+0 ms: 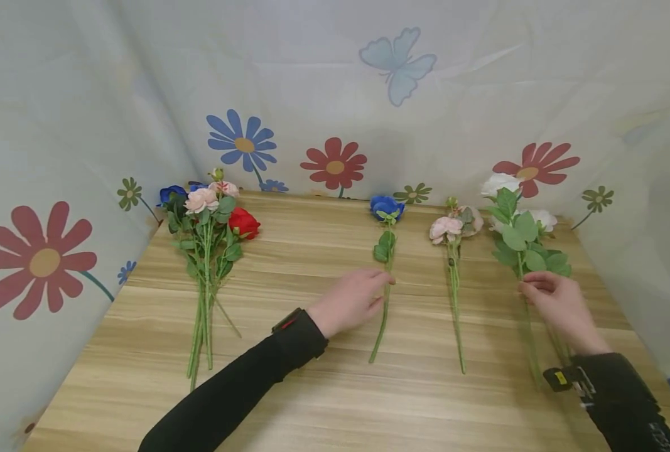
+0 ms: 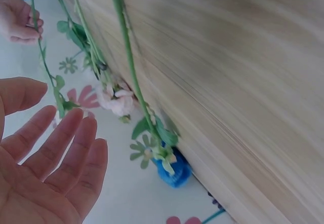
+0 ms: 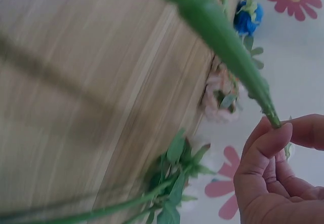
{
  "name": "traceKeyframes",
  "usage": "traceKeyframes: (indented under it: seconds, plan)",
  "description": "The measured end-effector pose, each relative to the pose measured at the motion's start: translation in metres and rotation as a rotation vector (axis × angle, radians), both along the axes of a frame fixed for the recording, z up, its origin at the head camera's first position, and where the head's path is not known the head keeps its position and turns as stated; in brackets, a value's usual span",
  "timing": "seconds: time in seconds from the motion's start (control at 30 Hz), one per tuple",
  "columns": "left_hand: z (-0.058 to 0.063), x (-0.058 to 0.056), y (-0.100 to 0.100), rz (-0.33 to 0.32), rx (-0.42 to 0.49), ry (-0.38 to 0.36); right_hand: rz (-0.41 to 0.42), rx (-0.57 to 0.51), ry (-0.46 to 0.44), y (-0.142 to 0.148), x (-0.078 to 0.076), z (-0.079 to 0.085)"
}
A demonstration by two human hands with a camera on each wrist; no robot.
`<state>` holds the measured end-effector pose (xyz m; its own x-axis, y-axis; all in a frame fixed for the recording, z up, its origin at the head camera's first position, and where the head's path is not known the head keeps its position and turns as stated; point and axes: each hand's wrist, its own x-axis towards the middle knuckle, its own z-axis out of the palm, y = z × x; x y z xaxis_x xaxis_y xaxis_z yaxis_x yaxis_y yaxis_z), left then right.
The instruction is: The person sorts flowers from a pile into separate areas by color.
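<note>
My right hand [image 1: 563,307] pinches the green stem of a white rose [image 1: 500,184] between thumb and fingers, just below its leaves. That stem [image 3: 230,49] crosses the right wrist view at an angle, raised over the table. Behind it lies another white rose [image 1: 544,220], partly covered by leaves. My left hand [image 1: 354,301] hovers over the table beside the stem of a single blue rose [image 1: 387,207]. The left wrist view shows its fingers [image 2: 66,148] spread and relaxed, with nothing in them, while the blue rose's stem [image 2: 129,57] runs past apart from them.
Pale pink roses [image 1: 446,228] lie between the blue rose and the white ones. At the left is a mixed bunch [image 1: 205,245] of pink, red and blue flowers, stems toward me. A flower-printed curtain [image 1: 289,75] borders the wooden table [image 1: 312,232] at the back and sides.
</note>
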<state>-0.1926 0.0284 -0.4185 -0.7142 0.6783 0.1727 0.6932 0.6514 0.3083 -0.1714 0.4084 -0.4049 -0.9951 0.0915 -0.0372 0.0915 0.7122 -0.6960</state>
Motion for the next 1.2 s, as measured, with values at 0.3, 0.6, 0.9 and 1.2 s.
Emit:
traceKeyframes:
  seconds: [0.3,0.6,0.9,1.2]
  plan:
    - [0.006,0.001,0.022,-0.055,-0.053,0.009,-0.086,0.143,0.065,0.033,0.004,0.003]
    - [0.004,0.003,0.025,-0.067,-0.055,0.008,-0.078,0.307,0.085,0.061,0.009,-0.002]
    - [0.001,0.003,0.024,-0.070,-0.048,0.000,-0.023,0.428,-0.005,0.068,0.003,-0.017]
    - [-0.001,0.004,0.022,-0.060,-0.047,-0.006,-0.014,0.423,-0.073,0.069,0.002,-0.018]
